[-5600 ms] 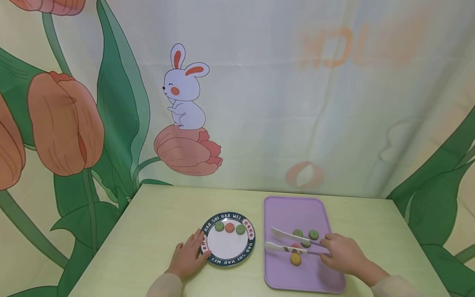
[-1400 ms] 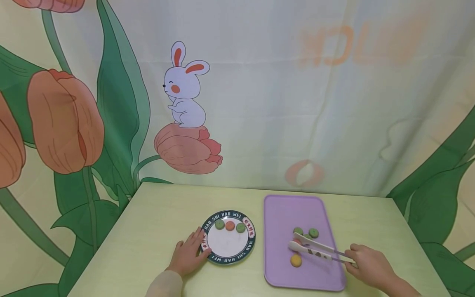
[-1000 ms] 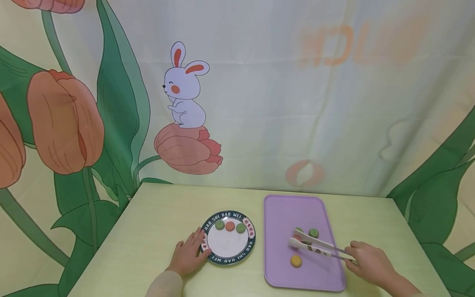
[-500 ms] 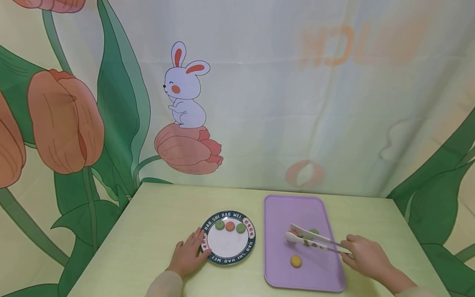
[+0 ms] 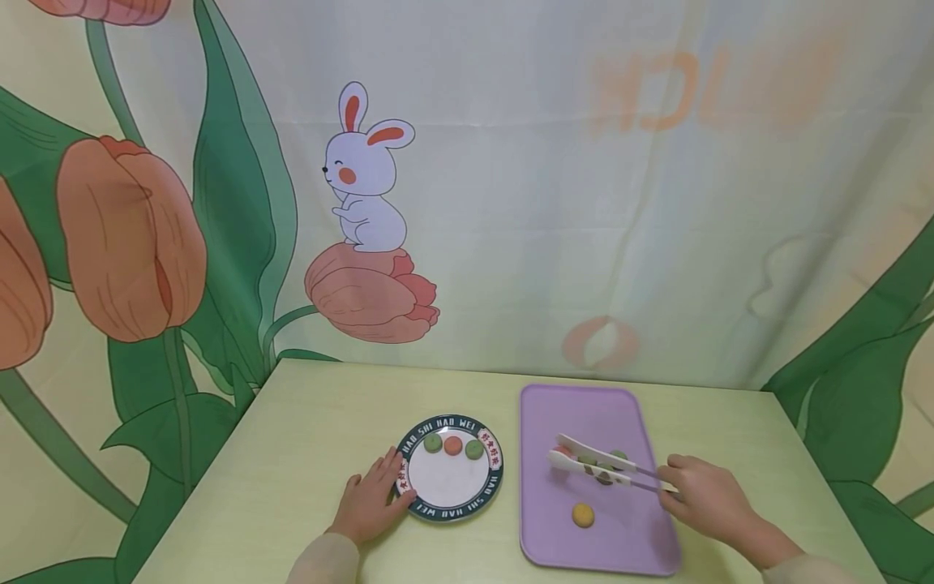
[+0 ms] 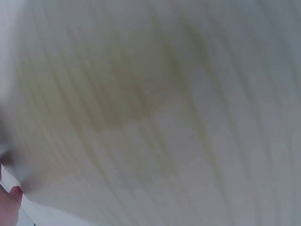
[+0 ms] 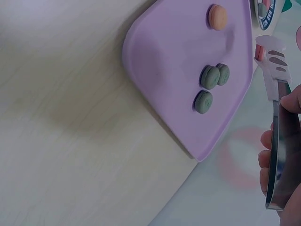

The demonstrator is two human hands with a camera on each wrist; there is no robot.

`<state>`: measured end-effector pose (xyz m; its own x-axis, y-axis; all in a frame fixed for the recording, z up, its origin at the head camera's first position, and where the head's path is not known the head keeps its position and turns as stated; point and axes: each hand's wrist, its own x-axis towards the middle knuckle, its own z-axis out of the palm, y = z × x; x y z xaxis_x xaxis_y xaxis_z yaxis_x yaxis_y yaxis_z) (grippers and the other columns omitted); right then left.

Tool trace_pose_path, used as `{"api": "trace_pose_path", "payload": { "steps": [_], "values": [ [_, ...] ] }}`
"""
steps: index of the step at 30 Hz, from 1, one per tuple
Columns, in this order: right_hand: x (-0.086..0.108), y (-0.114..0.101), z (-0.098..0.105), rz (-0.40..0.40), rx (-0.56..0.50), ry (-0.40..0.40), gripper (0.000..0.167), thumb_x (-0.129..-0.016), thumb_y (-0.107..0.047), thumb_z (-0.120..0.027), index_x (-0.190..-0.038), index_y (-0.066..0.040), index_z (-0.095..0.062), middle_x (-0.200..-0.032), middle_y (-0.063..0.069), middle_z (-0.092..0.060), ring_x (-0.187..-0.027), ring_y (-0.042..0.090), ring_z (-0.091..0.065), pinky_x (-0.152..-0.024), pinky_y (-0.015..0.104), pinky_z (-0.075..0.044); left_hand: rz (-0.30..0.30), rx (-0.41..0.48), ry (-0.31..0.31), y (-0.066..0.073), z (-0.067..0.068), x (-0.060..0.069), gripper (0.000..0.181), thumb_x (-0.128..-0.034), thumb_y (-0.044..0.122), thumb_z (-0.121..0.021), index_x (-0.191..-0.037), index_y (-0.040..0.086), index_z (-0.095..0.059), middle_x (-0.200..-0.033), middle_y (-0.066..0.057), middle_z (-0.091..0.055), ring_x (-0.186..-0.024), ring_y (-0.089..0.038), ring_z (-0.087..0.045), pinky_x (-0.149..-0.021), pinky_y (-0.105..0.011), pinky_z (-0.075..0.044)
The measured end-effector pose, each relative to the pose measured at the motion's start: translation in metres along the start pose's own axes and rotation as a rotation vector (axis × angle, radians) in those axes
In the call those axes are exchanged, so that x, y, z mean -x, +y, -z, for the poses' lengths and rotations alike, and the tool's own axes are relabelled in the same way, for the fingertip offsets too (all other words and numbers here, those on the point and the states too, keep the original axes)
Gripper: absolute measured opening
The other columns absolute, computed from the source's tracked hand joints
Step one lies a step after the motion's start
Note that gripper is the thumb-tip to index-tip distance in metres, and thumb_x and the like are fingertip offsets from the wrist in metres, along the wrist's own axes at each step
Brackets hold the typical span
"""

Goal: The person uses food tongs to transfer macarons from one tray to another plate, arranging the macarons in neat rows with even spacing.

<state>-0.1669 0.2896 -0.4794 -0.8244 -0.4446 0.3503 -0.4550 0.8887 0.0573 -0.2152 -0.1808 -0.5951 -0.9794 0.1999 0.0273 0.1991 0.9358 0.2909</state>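
Pink macaron (image 5: pixel 561 451): held between the white tips of the tongs (image 7: pixel 279 74), above the purple tray (image 5: pixel 569 412). In the right wrist view the piece stood clear of the tray floor, so I judged the lift complete and the carry to be the step in hand.

Grip, right: the right hand (image 5: pixel 704 495) grasped the tongs near their rear end, and the tips bore on the macaron from either side. I could not read the pinch force. Even, light pressure was advisable, since a hard squeeze could crush the shell or eject the piece.

Grip, left: the left hand (image 5: pixel 372 499) held nothing; its fingers lay extended against the near-left rim of the plate (image 5: pixel 447 488). I regarded this contact as a useful brace against the plate sliding.

Clearance: three green macarons (image 7: pixel 210 76) and one yellow macaron (image 5: pixel 583 515) lay on the tray. I advised raising the tips above the tray edge before any sideways travel, with the tongs level.

Release: three macarons (image 5: pixel 453 445) stood in a row along the plate's far side. For a deposit there, I recommended lowering until contact, opening the tips slightly, and withdrawing without brushing the row.
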Motion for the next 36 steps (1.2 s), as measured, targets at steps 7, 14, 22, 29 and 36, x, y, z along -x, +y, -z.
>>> {"api": "trace_pose_path", "payload": {
  "steps": [7, 14, 22, 29, 36],
  "values": [
    [-0.007, -0.005, -0.003, 0.03, -0.009, 0.03, 0.011, -0.063, -0.02, -0.068, -0.068, -0.02, -0.059, -0.063, -0.015, -0.04, -0.054, -0.002, -0.031, -0.04, 0.014, -0.026, -0.011, -0.002, 0.003, 0.0, 0.001, 0.0, 0.072, -0.0837, 0.057, -0.041, -0.138, 0.011, -0.031, -0.145, -0.005, -0.027, -0.13, -0.028, -0.032, -0.098, -0.057, -0.027],
    [-0.014, -0.013, -0.003, 0.046, -0.01, 0.024, 0.011, -0.064, -0.021, -0.069, -0.072, -0.019, -0.062, -0.066, -0.013, -0.047, -0.056, 0.001, -0.04, -0.042, 0.016, -0.032, -0.008, 0.0, 0.003, 0.0, 0.002, 0.001, 0.072, -0.0836, 0.056, -0.042, -0.138, 0.011, -0.03, -0.145, -0.004, -0.027, -0.13, -0.028, -0.031, -0.098, -0.057, -0.027],
    [-0.022, -0.021, -0.006, 0.058, -0.022, 0.024, 0.016, -0.064, -0.022, -0.069, -0.078, -0.016, -0.068, -0.065, -0.012, -0.045, -0.055, 0.001, -0.037, -0.043, 0.016, -0.032, -0.006, 0.007, 0.008, 0.0, 0.002, 0.002, 0.071, -0.0838, 0.056, -0.042, -0.138, 0.012, -0.03, -0.146, -0.004, -0.026, -0.13, -0.028, -0.031, -0.099, -0.057, -0.026],
    [-0.026, -0.025, -0.011, 0.073, -0.03, 0.061, 0.016, -0.063, -0.022, -0.068, -0.079, -0.019, -0.068, -0.062, -0.014, -0.036, -0.052, -0.001, -0.026, -0.04, 0.014, -0.024, -0.001, 0.005, 0.002, 0.001, 0.001, 0.001, 0.072, -0.0836, 0.057, -0.042, -0.138, 0.011, -0.03, -0.146, -0.004, -0.026, -0.13, -0.028, -0.031, -0.099, -0.058, -0.025],
    [-0.031, -0.03, -0.015, 0.088, -0.06, 0.048, 0.015, -0.064, -0.022, -0.068, -0.078, -0.017, -0.067, -0.07, -0.011, -0.053, -0.055, 0.001, -0.042, -0.043, 0.017, -0.036, 0.005, 0.005, -0.011, 0.001, 0.002, 0.001, 0.072, -0.0837, 0.058, -0.041, -0.139, 0.011, -0.03, -0.146, -0.004, -0.025, -0.131, -0.028, -0.03, -0.1, -0.057, -0.025]
  ]
}}
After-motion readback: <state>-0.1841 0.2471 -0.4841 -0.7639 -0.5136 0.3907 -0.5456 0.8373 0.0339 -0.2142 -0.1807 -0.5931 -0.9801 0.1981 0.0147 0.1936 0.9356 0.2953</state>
